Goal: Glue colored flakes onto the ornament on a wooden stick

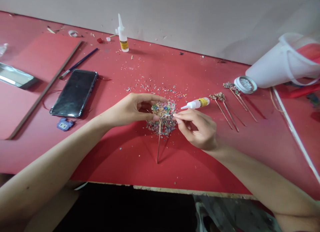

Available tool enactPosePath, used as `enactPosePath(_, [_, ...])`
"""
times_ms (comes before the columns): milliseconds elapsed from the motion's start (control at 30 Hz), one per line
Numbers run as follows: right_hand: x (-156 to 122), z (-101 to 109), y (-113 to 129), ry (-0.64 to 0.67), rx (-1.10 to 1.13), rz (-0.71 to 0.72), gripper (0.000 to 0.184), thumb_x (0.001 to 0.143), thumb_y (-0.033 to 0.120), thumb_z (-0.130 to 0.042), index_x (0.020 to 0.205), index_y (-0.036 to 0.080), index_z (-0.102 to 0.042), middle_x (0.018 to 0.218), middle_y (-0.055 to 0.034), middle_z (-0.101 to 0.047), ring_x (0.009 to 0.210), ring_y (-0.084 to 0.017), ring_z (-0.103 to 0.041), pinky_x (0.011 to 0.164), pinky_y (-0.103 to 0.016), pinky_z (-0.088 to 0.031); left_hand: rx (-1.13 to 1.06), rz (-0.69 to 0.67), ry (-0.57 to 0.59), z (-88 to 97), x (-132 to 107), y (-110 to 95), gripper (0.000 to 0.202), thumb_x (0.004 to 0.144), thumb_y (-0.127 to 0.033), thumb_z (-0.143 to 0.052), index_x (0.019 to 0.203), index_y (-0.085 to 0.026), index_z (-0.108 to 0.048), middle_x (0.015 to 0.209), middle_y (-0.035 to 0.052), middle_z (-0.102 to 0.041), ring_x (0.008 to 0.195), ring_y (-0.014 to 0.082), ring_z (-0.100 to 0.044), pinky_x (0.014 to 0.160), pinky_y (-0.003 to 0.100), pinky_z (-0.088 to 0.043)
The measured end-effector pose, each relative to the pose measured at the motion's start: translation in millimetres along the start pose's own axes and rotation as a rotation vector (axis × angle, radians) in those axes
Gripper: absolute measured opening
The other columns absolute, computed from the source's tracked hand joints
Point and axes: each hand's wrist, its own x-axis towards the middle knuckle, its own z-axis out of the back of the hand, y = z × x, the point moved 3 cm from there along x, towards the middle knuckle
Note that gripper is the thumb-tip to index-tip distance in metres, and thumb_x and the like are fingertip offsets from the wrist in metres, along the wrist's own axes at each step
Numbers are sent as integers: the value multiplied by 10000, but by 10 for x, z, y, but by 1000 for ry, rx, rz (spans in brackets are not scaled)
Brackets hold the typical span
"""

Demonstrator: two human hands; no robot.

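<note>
Thumb and fingers of my left hand (132, 108) close on the decorated head of a metal hairpin (160, 109). The head bears colourful chips, and its long copper-coloured stem points down towards the table's front edge. From the right, my right hand (196, 128) pinches a thin, pale stick-like piece (169, 115), its tip at the side of the hairpin's head. What kind of piece it is, I cannot make out. Beneath the hairpin lies a heap of small shiny coloured chips (163, 127), partly hidden. Just beyond my right hand a glue bottle (200, 102) rests on its side.
More hairpins (225, 106) lie to the right, beside a small round container (245, 84) and a white bucket (271, 66). Another glue bottle (123, 40) stands upright at the back. On the left are a phone (75, 93), a brush (80, 62) and a wooden-edged board (37, 65).
</note>
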Motion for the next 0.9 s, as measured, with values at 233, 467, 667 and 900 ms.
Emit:
enactPosePath(233, [8,-5,7,3,-15,-3,271,792,64,-575,1003,227,-622,876,-20,-701,773,-138,-662,700,-296,-554,-10,1,11,-2,8,19,490,705,-199,-720,1183,-169,-615,910,66,-672,782,147,-612,689,269,-503])
enactPosePath(467, [10,10,24,2,2,-6,283,776,42,-586,998,215,-616,857,-29,-695,774,-134,-654,670,-278,-549,-25,11,11,-2,6,20,503,711,-201,-714,1201,-165,-603,925,71,-668,779,141,-609,693,268,-504])
enactPosePath(667, [8,7,16,3,-7,28,317,749,11,-599,1003,200,-615,862,-36,-692,777,-135,-652,683,-275,-549,-36,14,12,-1,2,18,519,709,-185,-713,1214,-159,-594,942,77,-670,788,140,-612,699,265,-509])
enactPosePath(900, [5,6,15,1,-6,21,304,763,24,-591,1004,207,-615,869,-32,-692,776,-133,-653,687,-277,-547,-39,12,25,-3,1,19,516,718,-183,-703,1219,-148,-586,950,79,-669,806,143,-616,716,269,-515])
